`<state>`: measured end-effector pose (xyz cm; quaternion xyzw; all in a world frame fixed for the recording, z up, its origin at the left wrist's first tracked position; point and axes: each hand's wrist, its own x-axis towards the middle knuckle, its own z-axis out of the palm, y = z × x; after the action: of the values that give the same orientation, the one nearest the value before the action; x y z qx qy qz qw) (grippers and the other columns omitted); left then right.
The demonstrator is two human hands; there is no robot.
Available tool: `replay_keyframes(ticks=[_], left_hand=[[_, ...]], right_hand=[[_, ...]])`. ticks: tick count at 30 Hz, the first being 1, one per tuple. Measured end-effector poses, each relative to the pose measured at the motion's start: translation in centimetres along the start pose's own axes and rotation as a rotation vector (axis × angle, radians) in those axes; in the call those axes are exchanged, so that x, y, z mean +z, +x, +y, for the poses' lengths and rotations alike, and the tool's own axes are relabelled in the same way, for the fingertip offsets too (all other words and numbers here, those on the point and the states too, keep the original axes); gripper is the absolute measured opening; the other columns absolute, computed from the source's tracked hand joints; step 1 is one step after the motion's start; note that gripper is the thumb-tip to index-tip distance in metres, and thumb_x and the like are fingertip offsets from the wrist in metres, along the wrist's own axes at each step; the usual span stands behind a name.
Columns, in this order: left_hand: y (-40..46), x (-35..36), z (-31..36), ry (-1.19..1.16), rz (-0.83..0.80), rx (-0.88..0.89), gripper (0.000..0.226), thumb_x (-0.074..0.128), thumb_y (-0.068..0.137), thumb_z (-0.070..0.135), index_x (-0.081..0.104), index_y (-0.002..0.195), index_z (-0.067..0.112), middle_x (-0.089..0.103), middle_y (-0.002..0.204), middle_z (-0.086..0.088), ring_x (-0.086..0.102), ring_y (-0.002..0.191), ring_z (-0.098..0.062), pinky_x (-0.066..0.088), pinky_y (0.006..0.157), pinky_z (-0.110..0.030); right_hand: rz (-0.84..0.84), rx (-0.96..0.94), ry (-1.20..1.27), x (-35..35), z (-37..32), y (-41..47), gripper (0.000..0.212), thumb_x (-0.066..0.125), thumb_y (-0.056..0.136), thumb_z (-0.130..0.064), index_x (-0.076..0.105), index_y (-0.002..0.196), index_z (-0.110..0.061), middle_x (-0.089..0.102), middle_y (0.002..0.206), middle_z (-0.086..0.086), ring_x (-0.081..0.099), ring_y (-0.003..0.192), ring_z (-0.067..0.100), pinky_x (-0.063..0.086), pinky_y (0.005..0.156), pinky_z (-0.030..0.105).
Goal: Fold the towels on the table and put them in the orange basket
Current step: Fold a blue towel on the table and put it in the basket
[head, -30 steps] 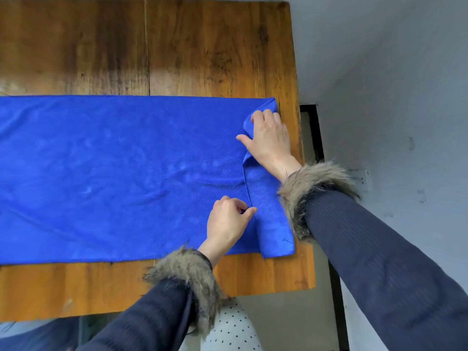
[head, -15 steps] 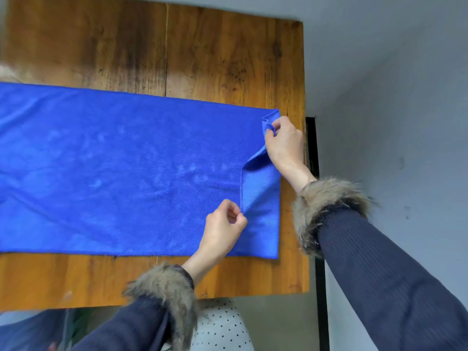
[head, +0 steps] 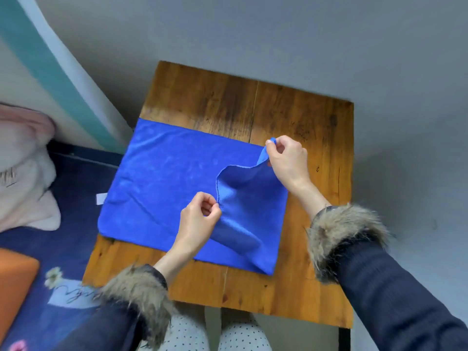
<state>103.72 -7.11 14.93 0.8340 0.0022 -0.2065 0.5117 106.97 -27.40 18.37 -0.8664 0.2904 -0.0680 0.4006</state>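
Observation:
A bright blue towel (head: 162, 183) lies spread on the wooden table (head: 304, 117), its left edge hanging past the table's left side. Its right end is lifted and turned over toward the left. My right hand (head: 287, 160) pinches the far right corner of the towel above the table. My left hand (head: 200, 219) pinches the near part of that same raised edge, close to the towel's middle. An orange basket (head: 12, 282) shows partly at the lower left edge, on the dark blue surface beside the table.
A dark blue patterned cover (head: 68, 249) lies left of the table, with a pale pink bundle of cloth (head: 22, 173) on it. Grey floor surrounds the table at the back and right. My knees in dotted trousers (head: 228, 335) sit under the near edge.
Both hands have carried the towel's right end up and leftward, so more of it is turned over. The camera has swung left, revealing the basket and pink cloth.

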Motion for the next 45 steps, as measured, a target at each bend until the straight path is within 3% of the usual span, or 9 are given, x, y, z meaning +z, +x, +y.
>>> replay_keyframes(ticks=[12,18,20,23,29,33,35,39,45], left_hand=[[2.8,-14.1,-3.7,-0.097,0.242,-0.003,0.018,0.061,0.083,0.007,0.055,0.072,0.020,0.060,0.071,0.009,0.053,0.062,0.001,0.041,0.061,-0.007],[6.1,-17.2,-8.7,-0.083,0.298,-0.147,0.017,0.058,0.085,0.010,0.056,0.075,0.023,0.059,0.074,0.009,0.053,0.066,-0.003,0.040,0.060,-0.006],[7.1,-17.5,-10.6,-0.016,0.234,-0.231,0.009,0.054,0.088,0.011,0.057,0.089,0.020,0.059,0.085,0.005,0.056,0.077,-0.014,0.041,0.066,-0.010],[7.6,-17.3,-12.6,0.196,0.143,-0.284,0.037,0.052,0.091,0.014,0.046,0.127,0.010,0.049,0.124,-0.008,0.049,0.110,-0.027,0.038,0.093,-0.032],[6.6,-14.7,-13.0,0.645,-0.003,-0.062,0.049,0.046,0.093,0.020,0.035,0.140,0.014,0.017,0.154,-0.012,0.010,0.143,-0.028,0.016,0.114,-0.044],[5.9,-11.5,-12.3,0.840,-0.143,0.193,0.046,0.044,0.093,0.018,0.038,0.139,0.017,0.013,0.157,-0.009,0.005,0.145,-0.030,0.009,0.115,-0.052],[5.8,-9.8,-12.4,0.836,-0.288,0.108,0.051,0.039,0.096,0.027,0.024,0.145,0.022,0.001,0.158,-0.007,-0.001,0.145,-0.029,0.009,0.114,-0.052],[6.4,-8.0,-13.0,0.827,-0.462,-0.103,0.065,0.035,0.098,0.043,-0.002,0.150,0.027,-0.022,0.155,-0.007,-0.016,0.143,-0.035,0.011,0.111,-0.061],[7.7,-7.0,-12.1,0.913,-0.504,-0.093,0.068,0.037,0.096,0.049,0.002,0.150,0.028,-0.028,0.153,-0.006,-0.021,0.140,-0.039,0.010,0.107,-0.067]], right_hand=[[-0.118,-0.105,0.016,11.7,-12.7,0.7,0.032,0.048,0.092,-0.025,0.059,0.079,0.002,0.067,0.073,0.017,0.061,0.078,0.031,0.045,0.073,0.037],[-0.211,0.038,0.151,18.3,-14.8,2.2,0.029,0.048,0.092,-0.021,0.059,0.084,0.004,0.069,0.079,0.016,0.066,0.076,0.026,0.053,0.075,0.041],[-0.291,0.127,0.244,20.1,-14.2,2.6,0.019,0.048,0.092,-0.019,0.061,0.093,-0.006,0.068,0.085,0.007,0.066,0.082,0.021,0.055,0.076,0.034],[-0.357,0.155,0.047,21.9,-11.9,3.1,0.028,0.047,0.092,-0.024,0.058,0.114,-0.010,0.064,0.113,0.007,0.058,0.108,0.025,0.048,0.093,0.040],[-0.435,0.008,-0.536,21.6,-5.1,3.7,0.048,0.046,0.094,-0.019,0.037,0.139,-0.006,0.037,0.144,0.017,0.032,0.133,0.034,0.033,0.103,0.042],[-0.524,0.075,-0.683,20.0,-1.4,3.1,0.074,0.055,0.091,-0.034,0.012,0.149,-0.021,0.001,0.158,0.006,0.001,0.144,0.028,0.025,0.108,0.059],[-0.567,0.115,-0.702,19.2,0.1,2.8,0.082,0.055,0.088,-0.045,0.003,0.149,-0.031,-0.013,0.157,-0.004,-0.009,0.145,0.024,0.025,0.104,0.065],[-0.578,0.174,-0.691,17.8,1.7,2.6,0.090,0.059,0.082,-0.053,-0.003,0.147,-0.042,-0.020,0.155,-0.011,-0.015,0.144,0.023,0.031,0.101,0.065],[-0.542,0.286,-0.759,15.2,3.7,-0.5,0.097,0.060,0.080,-0.058,-0.006,0.148,-0.039,-0.019,0.156,-0.004,-0.009,0.144,0.029,0.040,0.094,0.055]])
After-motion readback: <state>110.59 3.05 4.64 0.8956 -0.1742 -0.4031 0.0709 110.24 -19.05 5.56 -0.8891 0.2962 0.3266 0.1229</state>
